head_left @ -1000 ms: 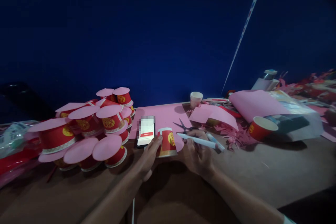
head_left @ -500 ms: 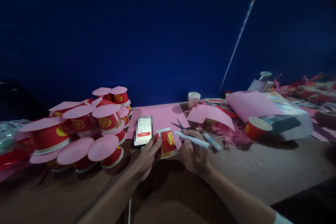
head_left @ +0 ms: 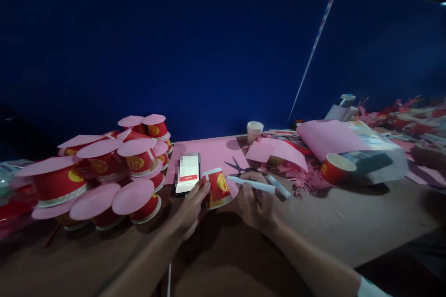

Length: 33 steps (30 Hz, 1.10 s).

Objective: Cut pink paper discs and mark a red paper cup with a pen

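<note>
My left hand [head_left: 195, 204] is closed around the left side of a red paper cup [head_left: 216, 188] with a gold emblem and a white strip. The cup is held above the brown table, and a bit of pink paper shows at its right side. My right hand [head_left: 258, 202] grips a slim white pen-like tube [head_left: 256, 184], its tip pointing left, close to the cup. Just behind the right hand lie dark scissors [head_left: 237, 166], partly hidden. Beside that hand rests a second white tube [head_left: 278, 187]. A lit phone [head_left: 188, 175] stands behind my left hand.
Several red cups topped with pink discs [head_left: 137, 199] are stacked on the left. A pink sheet [head_left: 223, 148] lies at the back. To the right are a white cup [head_left: 255, 132], a tipped red cup [head_left: 337, 169], pink paper shreds [head_left: 308, 180] and a clear plastic bag [head_left: 388, 164].
The whole view has shifted slightly, so things appear a little further left. Both hands keep their holds, and the tube's tip stays close to the cup. A dark shape now shows at the right edge.
</note>
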Tool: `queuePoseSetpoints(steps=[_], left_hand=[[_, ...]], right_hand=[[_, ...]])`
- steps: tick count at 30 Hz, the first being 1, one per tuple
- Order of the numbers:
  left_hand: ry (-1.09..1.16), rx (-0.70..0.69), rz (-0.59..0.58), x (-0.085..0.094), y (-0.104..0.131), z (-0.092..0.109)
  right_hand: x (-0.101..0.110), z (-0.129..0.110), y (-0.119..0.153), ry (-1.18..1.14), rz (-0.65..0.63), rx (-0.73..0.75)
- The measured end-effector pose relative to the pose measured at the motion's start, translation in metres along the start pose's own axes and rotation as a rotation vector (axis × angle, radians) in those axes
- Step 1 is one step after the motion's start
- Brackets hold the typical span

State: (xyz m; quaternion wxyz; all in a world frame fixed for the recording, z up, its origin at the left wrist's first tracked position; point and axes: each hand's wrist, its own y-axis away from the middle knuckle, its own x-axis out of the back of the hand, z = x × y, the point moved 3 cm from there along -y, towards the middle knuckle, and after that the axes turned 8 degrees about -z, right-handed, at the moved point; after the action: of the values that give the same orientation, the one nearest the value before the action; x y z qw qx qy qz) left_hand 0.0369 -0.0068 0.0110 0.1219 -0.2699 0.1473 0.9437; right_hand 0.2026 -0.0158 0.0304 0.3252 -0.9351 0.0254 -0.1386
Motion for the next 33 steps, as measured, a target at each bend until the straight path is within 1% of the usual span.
queuePoseSetpoints(steps=[4,9,12,16,24,27,30,33], left_hand=[[-0.02,-0.033,0.021,0.002,-0.002,0.003],[-0.007,-0.075,0.044,0.008,-0.007,0.002],[0.007,-0.093,0.063,0.009,-0.007,0.003],[0.037,-0.095,0.027,0.004,-0.005,0.006],[0.039,-0.08,0.001,0.003,-0.004,0.005],[0.037,-0.072,0.027,0.004,-0.004,0.005],[0.034,-0.066,0.049,0.003,-0.004,0.006],[0.041,-0.066,0.022,0.001,-0.003,0.007]], right_hand=[[0.001,0.001,0.004,0.056,-0.062,0.049],[-0.001,0.001,0.007,0.051,-0.138,0.068],[-0.002,-0.004,0.007,0.102,-0.142,0.111],[-0.003,-0.009,0.007,0.151,-0.156,0.156],[-0.003,-0.015,0.005,0.091,-0.177,0.161],[-0.004,-0.015,0.006,0.061,-0.179,0.158],[-0.004,-0.014,0.008,0.038,-0.184,0.185],[-0.005,-0.015,0.009,0.041,-0.207,0.215]])
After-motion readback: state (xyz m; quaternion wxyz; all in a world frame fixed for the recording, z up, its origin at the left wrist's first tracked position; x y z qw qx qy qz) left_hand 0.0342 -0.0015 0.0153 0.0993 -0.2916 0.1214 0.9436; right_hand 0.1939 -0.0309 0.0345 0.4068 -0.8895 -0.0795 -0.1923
